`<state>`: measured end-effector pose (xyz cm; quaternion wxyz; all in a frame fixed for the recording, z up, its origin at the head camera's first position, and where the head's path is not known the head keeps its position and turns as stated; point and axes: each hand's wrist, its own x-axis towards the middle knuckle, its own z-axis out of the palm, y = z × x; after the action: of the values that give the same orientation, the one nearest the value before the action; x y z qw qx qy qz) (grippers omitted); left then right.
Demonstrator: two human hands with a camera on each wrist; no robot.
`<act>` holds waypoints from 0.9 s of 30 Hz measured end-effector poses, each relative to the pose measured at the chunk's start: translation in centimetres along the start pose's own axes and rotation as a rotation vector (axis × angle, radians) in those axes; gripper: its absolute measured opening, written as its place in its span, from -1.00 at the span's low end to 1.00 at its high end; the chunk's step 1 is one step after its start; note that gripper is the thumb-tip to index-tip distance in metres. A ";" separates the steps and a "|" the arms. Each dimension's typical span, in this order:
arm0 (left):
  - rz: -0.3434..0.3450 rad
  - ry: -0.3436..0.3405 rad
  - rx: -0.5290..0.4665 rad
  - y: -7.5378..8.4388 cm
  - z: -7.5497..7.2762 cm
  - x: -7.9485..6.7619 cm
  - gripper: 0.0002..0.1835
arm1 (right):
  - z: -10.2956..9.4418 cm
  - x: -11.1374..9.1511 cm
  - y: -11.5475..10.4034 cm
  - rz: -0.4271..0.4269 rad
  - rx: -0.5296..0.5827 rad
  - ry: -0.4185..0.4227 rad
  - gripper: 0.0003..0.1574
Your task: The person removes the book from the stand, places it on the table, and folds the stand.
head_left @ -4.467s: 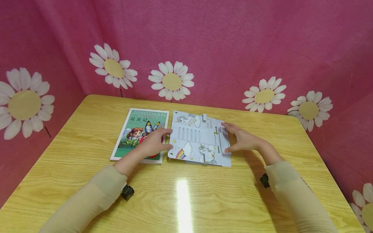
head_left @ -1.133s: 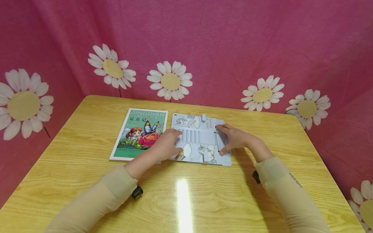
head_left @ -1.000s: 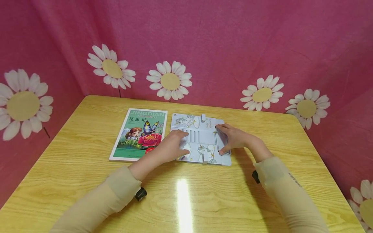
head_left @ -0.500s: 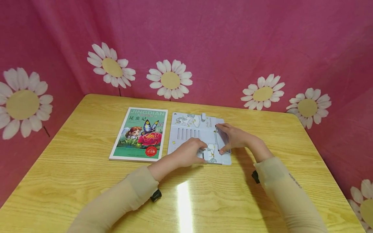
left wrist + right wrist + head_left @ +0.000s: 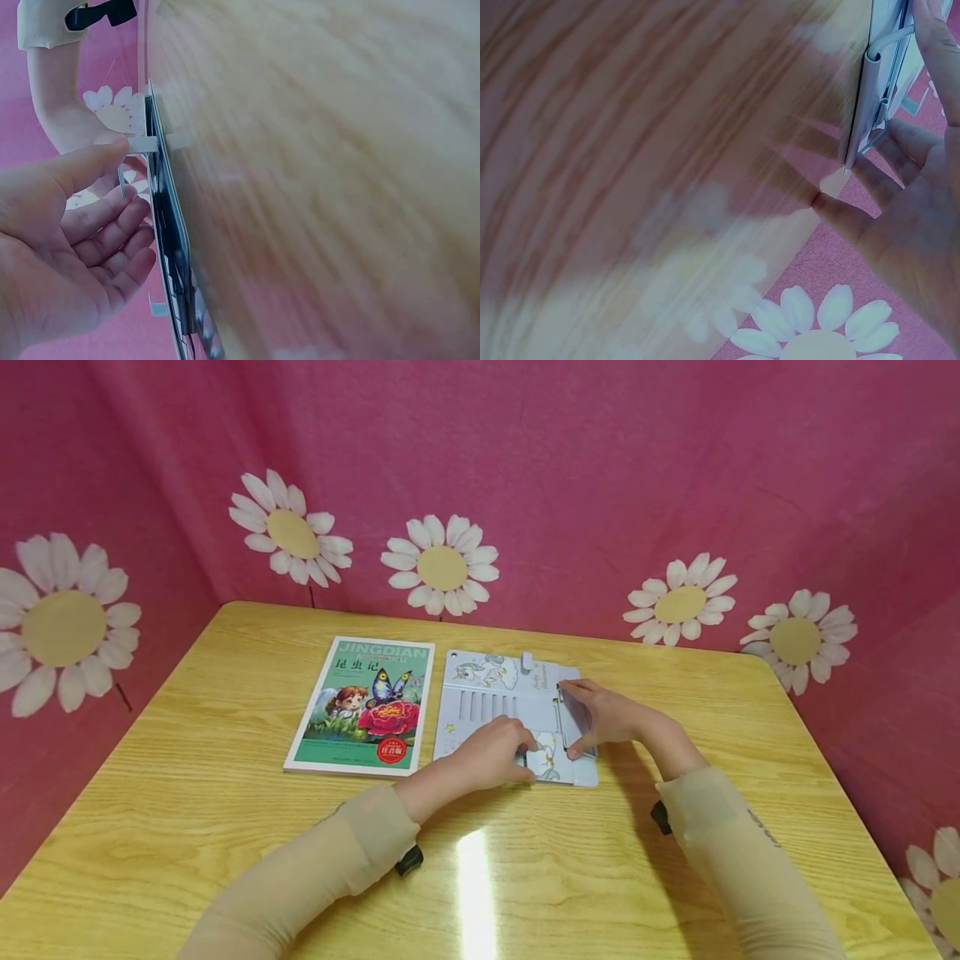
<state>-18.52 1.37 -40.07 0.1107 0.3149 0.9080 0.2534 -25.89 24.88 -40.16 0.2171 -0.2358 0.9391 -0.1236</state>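
A white book stand (image 5: 538,714) printed with unicorns lies folded flat on the table. My left hand (image 5: 487,756) is over its near edge; in the left wrist view the thumb and index finger pinch the small page clip (image 5: 141,145) there. My right hand (image 5: 618,714) spans the raised ledge (image 5: 577,720) at the stand's right end, thumb on the near end and fingers on the far end. The right wrist view shows the other fingers spread beside the ledge. A second page clip (image 5: 527,660) sits on the far edge, untouched.
A green children's book (image 5: 352,710) with a butterfly on its cover lies just left of the stand. The wooden table (image 5: 600,877) reaches back to a pink curtain (image 5: 562,485) with daisies, which also hangs along both sides.
My left hand has moved from the stand's left edge rightward to the near page clip and has closed on it. The right hand has shifted slightly left and the ledge now tilts up.
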 end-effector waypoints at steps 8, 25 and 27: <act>0.010 -0.003 0.019 0.1 0.0 0.2 -0.61 | 0.0 -0.1 0.0 0.003 0.004 0.000 0.54; -0.044 0.050 -0.060 -1.3 -3.2 2.4 -0.33 | -0.1 0.0 -0.2 -0.021 -0.009 0.007 0.51; -0.069 0.078 -0.069 -1.5 -3.6 3.1 -0.31 | -0.1 -0.1 -0.3 -0.022 -0.013 0.010 0.50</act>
<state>-22.98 0.85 -37.95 0.0944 0.2695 0.9126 0.2926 -25.78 24.72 -39.96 0.2095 -0.2470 0.9383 -0.1212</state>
